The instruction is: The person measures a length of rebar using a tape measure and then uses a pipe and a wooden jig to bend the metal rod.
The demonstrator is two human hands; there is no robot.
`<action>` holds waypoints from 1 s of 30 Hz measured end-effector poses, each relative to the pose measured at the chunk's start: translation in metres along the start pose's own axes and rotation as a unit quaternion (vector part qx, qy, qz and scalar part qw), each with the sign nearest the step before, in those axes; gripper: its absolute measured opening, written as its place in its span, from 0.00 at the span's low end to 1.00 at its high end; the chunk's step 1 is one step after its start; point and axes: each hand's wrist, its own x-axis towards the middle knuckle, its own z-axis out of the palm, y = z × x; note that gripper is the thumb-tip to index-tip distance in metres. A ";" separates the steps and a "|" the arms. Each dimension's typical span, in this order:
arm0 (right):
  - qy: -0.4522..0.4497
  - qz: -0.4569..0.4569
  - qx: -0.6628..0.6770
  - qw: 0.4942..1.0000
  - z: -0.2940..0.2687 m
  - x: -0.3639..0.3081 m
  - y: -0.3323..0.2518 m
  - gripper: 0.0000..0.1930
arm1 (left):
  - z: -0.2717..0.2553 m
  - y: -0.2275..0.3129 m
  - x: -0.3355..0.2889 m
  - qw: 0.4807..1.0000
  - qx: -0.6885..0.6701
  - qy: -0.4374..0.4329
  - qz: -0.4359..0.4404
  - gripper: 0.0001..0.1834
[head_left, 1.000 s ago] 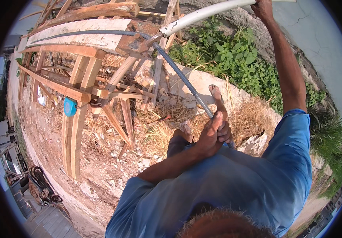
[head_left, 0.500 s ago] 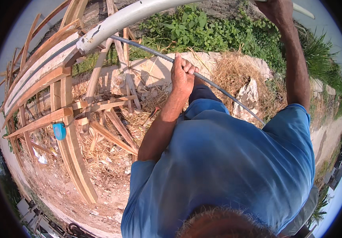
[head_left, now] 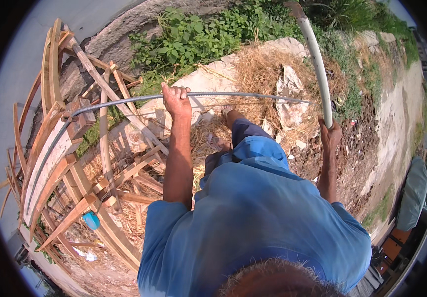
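My left hand is closed around a long dark ribbed steel bar, its thumb pointing up. From a wooden post end at the left the bar arches across to the right, and its free tip lies over the straw and rubble. Part of the bar runs along the pale top of a timber beam. My right hand grips the near end of a whitish, scuffed, slightly curved pipe, which points away from me. The pipe stands apart from the bar, just right of its tip.
A rough wooden frame of crossed sticks and planks fills the left side, with a small turquoise object on it. Green weeds grow along a low stone edge. Dry straw and rubble cover the ground ahead. A grey cover stands at far right.
The pipe has swung from across the top, near the beam's end, to the right. My right hand has come down and nearer; my left hand has shifted left, still holding the bar.
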 end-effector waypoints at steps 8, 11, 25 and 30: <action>-0.045 0.042 0.234 0.970 0.007 -0.030 -0.042 0.21 | -0.003 -0.007 0.029 0.998 0.027 0.004 0.048 0.25; -0.035 0.001 0.243 0.969 -0.013 -0.018 -0.083 0.22 | -0.003 -0.009 0.034 0.999 0.022 -0.003 0.044 0.25; -0.208 -0.160 0.244 0.933 -0.022 0.053 -0.216 0.11 | -0.007 -0.019 0.048 0.994 0.004 0.066 0.086 0.24; -0.333 -0.175 0.233 0.897 0.045 0.120 -0.243 0.11 | 0.010 -0.030 0.054 0.981 -0.024 0.136 0.138 0.23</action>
